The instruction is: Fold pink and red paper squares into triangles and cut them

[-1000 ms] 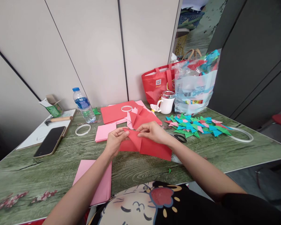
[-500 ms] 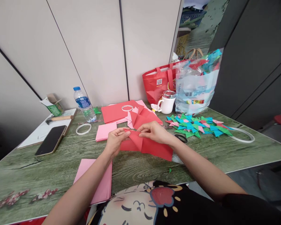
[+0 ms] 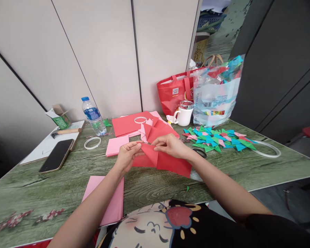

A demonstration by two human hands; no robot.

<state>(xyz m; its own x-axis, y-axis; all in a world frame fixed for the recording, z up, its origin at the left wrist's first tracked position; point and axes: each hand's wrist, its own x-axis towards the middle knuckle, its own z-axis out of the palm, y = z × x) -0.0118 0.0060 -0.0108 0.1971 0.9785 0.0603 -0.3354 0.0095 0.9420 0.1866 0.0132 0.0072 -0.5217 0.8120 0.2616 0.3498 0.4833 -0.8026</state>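
Note:
My left hand (image 3: 127,154) pinches the upper left edge of a piece of red paper (image 3: 150,154) between thumb and fingers. From the other side, my right hand (image 3: 169,146) is closed on the same paper near its top. A crease or overlap runs down the middle of the paper. Below it lies red paper (image 3: 174,167), spread over the table; whether it joins the held piece I cannot tell. Behind my hands are pink and red folded pieces (image 3: 147,131) on red sheets (image 3: 125,124). Small pink sheets (image 3: 117,144) are stacked beside my left hand.
Several folded colored paper pieces (image 3: 214,137) lie at right, beside black-handled scissors (image 3: 200,152). A white mug (image 3: 184,115), plastic bag (image 3: 215,100) and red bag (image 3: 173,93) stand behind. At left are a water bottle (image 3: 93,117), tape roll (image 3: 92,143), phone (image 3: 57,155) and hammer (image 3: 67,131).
My hands stay on the red paper with hardly any movement. My left fingers have shifted very slightly at its edge, and the view has moved a little.

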